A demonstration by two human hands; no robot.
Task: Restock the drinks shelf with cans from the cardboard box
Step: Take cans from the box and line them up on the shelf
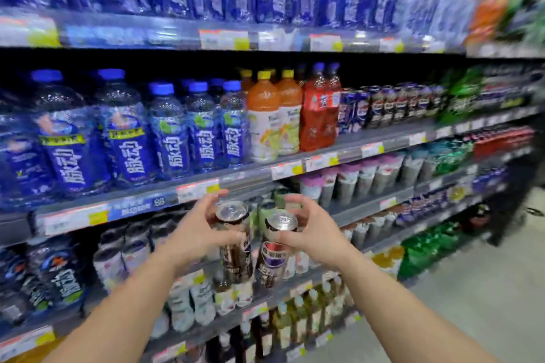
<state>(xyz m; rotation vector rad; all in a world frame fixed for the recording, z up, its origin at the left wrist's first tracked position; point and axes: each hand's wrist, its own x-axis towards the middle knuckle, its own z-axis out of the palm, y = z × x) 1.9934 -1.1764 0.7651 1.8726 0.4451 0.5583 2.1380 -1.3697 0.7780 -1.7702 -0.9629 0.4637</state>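
My left hand [194,230] grips a tall dark can [234,247] with a silver top. Close beside it, my right hand [312,236] holds a second dark can [272,250] bearing a red, white and blue logo. Both cans are upright and held in the air in front of the shelves, at about the height of the third shelf down. A row of similar dark cans [392,106] stands on the middle shelf [383,138], up and to the right of my hands. No cardboard box is in view.
Blue-labelled water bottles [132,132] fill the left of the middle shelf, with orange juice bottles [274,115] and red bottles [320,112] beside them. Green bottles [466,94] stand further right. Lower shelves hold cups and bottles. Grey floor [472,303] lies to the right.
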